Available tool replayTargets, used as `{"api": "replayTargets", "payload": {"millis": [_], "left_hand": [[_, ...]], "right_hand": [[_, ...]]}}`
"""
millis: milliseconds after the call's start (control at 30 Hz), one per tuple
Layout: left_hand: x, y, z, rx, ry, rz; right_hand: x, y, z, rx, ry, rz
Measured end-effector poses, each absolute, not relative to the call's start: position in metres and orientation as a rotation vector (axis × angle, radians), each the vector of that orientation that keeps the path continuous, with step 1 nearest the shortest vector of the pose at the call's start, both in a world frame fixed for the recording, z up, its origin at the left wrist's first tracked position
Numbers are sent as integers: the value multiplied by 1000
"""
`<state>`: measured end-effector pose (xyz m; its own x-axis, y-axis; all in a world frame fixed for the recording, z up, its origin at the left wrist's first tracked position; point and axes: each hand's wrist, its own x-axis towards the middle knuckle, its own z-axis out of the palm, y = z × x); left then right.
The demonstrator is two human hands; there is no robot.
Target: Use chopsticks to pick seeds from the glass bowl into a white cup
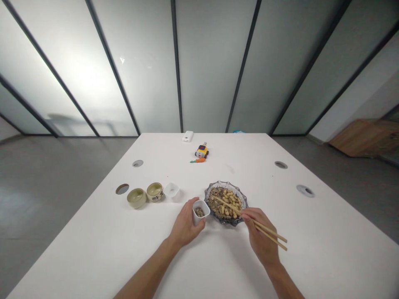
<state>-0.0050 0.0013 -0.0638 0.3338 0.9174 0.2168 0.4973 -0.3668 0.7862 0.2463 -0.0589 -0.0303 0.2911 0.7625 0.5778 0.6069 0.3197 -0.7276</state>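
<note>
My left hand [186, 222] is wrapped round a small white square cup [204, 204] with some sunflower seeds [199, 212] at its bottom. The cup is beside the left rim of a clear glass bowl [244, 198], slightly tilted. Inside that bowl, sunflower seeds [215, 198] lie mostly on the left and peanuts in the shell [229, 212] mostly on the right. Between the fingers of my right hand [261, 236] is a pair of wooden chopsticks [270, 231]. Their tips reach over the seeds in the bowl; whether they pinch anything is too small to tell.
Left of the hands stand a white translucent cup [172, 192] and two greenish ceramic cups [155, 192], [136, 198]. Farther back lie a toy carrot [198, 160], a yellow toy car [202, 151] and a white box-like device [187, 136]. The white table [102, 249] has several round cable holes.
</note>
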Motion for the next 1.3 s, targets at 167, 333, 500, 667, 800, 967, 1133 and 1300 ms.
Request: {"api": "replayTargets", "payload": {"millis": [167, 333, 500, 667, 800, 967, 1133, 1300], "left_hand": [[-4, 1, -64, 1979, 1237, 897], [-4, 2, -64, 1985, 1229, 904], [-4, 2, -65, 1981, 1245, 901], [-4, 3, -67, 1997, 1240, 892], [-5, 2, -66, 1995, 1240, 891], [-5, 1, -65, 1994, 1231, 901], [-5, 2, -66, 1995, 1234, 901], [-3, 3, -64, 1997, 1235, 903]], "right_hand": [[243, -56, -36, -1366, -1455, 186], [244, -56, -38, -1361, -1495, 179], [248, -57, -37, -1323, -1498, 139], [247, -61, -28, -1293, -1420, 185], [244, -63, -24, -1253, -1409, 242], [248, -58, -34, -1355, -1376, 147], [250, -51, -45, -1362, -1431, 141], [249, -51, -45, -1363, -1448, 153]]}}
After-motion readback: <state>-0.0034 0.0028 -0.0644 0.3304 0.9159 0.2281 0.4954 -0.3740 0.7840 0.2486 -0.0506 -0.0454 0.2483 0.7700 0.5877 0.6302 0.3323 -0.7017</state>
